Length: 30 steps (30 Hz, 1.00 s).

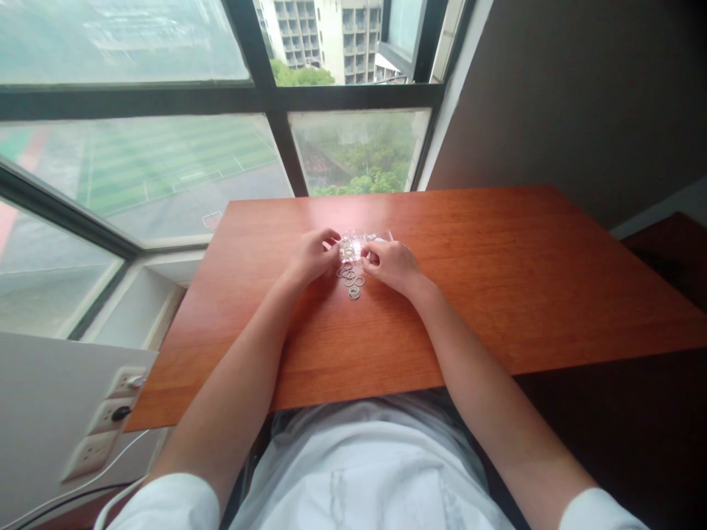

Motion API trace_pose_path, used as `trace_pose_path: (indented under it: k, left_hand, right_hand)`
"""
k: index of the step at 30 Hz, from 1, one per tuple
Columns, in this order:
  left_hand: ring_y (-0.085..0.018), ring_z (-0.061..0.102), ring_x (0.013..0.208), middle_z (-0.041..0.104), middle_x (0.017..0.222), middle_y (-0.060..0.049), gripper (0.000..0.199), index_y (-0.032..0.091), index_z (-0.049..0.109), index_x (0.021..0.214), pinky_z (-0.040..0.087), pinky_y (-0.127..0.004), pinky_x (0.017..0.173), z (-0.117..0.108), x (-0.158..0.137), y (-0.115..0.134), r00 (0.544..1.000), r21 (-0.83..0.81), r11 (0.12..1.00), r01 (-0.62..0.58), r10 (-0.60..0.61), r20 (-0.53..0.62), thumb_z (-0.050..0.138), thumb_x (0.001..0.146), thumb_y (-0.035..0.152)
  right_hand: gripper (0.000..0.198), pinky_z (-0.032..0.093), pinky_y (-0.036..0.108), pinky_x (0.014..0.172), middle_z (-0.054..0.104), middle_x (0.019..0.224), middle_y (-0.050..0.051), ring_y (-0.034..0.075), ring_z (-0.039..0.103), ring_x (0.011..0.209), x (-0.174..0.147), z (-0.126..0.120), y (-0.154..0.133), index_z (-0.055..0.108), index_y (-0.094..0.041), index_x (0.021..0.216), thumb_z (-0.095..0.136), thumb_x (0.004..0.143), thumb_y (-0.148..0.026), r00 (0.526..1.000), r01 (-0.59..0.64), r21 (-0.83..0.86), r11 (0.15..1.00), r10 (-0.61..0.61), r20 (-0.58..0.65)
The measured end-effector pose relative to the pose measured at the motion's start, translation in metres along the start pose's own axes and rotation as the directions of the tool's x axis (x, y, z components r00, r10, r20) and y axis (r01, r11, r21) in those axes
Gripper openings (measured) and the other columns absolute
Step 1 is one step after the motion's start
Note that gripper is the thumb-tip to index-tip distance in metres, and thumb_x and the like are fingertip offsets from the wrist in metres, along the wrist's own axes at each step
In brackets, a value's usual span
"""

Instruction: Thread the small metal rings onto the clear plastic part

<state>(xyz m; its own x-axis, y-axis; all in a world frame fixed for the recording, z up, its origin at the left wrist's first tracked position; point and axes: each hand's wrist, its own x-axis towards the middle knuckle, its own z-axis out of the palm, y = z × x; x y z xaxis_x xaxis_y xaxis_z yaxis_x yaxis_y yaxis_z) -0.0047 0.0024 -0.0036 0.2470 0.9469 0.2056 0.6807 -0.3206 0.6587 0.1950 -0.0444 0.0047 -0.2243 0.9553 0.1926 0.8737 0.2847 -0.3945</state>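
Observation:
A small clear plastic container (353, 249) lies on the table between my hands, with several pale rings inside its left part. I cannot tell whether it is a box or a stiff bag. My left hand (314, 255) curls its fingers and thumb round the container's left edge. At its right front side, my right hand (391, 265) is closed in a pinch, and whatever is between those fingertips is too small to make out. Just in front of the container, several loose thin rings (349, 280) lie in a cluster, some overlapping.
The reddish-brown wooden table (497, 280) ends close to my body. Beyond its far edge is a window with a dark frame (281, 140). White wall sockets (93, 453) with plugs and cables are low at the left. A grey wall (530, 110) rises at the right.

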Motion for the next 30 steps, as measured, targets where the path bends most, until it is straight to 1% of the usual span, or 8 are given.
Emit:
trace_pose_path:
  k: [4, 10, 16, 23, 30]
  left_hand:
    - [-0.016, 0.065, 0.069, 0.072, 0.088, -0.006, 0.026, 0.019, 0.068, 0.100, 0.047, -0.024, 0.060, 0.0028, -0.0012, -0.0021, 0.997, -0.043, 0.997, -0.061, 0.063, 0.051, 0.057, 0.080, 0.033]
    - [-0.014, 0.063, 0.064, 0.072, 0.085, -0.005, 0.030, 0.019, 0.066, 0.106, 0.047, -0.023, 0.058, 0.0060, -0.0021, -0.0016, 0.983, -0.046, 0.991, -0.126, 0.131, 0.129, 0.058, 0.080, 0.031]
    - [-0.014, 0.064, 0.063, 0.073, 0.083, -0.005, 0.029, 0.018, 0.065, 0.106, 0.047, -0.022, 0.057, 0.0072, -0.0013, -0.0026, 0.978, -0.057, 0.987, -0.152, 0.158, 0.138, 0.057, 0.080, 0.029]
    - [-0.014, 0.064, 0.064, 0.073, 0.083, -0.004, 0.029, 0.018, 0.065, 0.105, 0.047, -0.022, 0.058, 0.0070, -0.0014, -0.0024, 0.978, -0.038, 0.987, -0.159, 0.162, 0.131, 0.058, 0.079, 0.027]
    - [-0.014, 0.064, 0.063, 0.072, 0.083, -0.004, 0.029, 0.018, 0.065, 0.105, 0.047, -0.022, 0.057, 0.0071, -0.0013, -0.0020, 0.978, -0.055, 0.987, -0.152, 0.158, 0.136, 0.058, 0.079, 0.026]
  right_hand:
    - [0.020, 0.043, 0.027, 0.071, 0.072, 0.086, 0.001, 0.018, 0.063, 0.081, -0.0001, 0.0002, -0.0006, 0.070, -0.025, 0.098, 0.056, 0.087, -0.032, 1.000, 0.011, 0.003, 1.000, -0.011, 0.015]
    - [0.019, 0.042, 0.029, 0.077, 0.072, 0.085, 0.003, 0.020, 0.062, 0.086, 0.0009, 0.0026, -0.0008, 0.070, -0.023, 0.096, 0.056, 0.086, -0.032, 0.996, 0.066, 0.019, 0.998, -0.067, 0.052]
    - [0.019, 0.042, 0.030, 0.073, 0.072, 0.087, 0.004, 0.021, 0.062, 0.083, 0.0006, 0.0058, 0.0010, 0.071, -0.023, 0.095, 0.057, 0.086, -0.032, 0.993, 0.096, 0.033, 0.995, -0.098, 0.068]
    - [0.022, 0.043, 0.031, 0.077, 0.072, 0.091, 0.005, 0.022, 0.063, 0.089, 0.0004, 0.0034, 0.0007, 0.071, -0.022, 0.099, 0.056, 0.087, -0.034, 0.992, 0.071, 0.009, 0.997, -0.071, 0.101]
    - [0.022, 0.044, 0.030, 0.078, 0.073, 0.093, 0.004, 0.022, 0.065, 0.091, -0.0018, 0.0022, -0.0006, 0.070, -0.024, 0.103, 0.055, 0.089, -0.033, 0.994, 0.046, 0.000, 0.999, -0.046, 0.104]
